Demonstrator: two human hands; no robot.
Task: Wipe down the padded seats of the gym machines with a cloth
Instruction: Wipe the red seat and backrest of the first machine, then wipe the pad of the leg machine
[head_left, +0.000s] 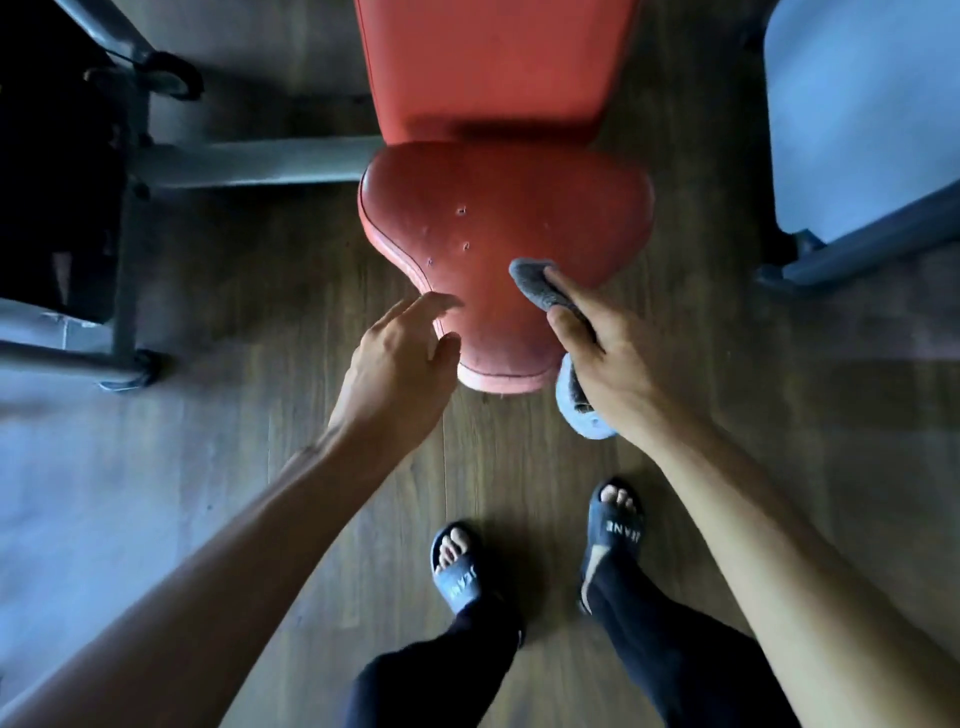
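Fingers of the right hand (597, 358) curl around a grey cloth (540, 286), pressing it onto the right front part of the red padded seat (493, 218); the cloth's tail hangs below the palm. Beside it, the left hand (395, 364) lies loose and spread at the seat's left front edge, holding nothing. Beyond the seat rises the red backrest (493, 67), with a grey frame bar (249, 163) to its left.
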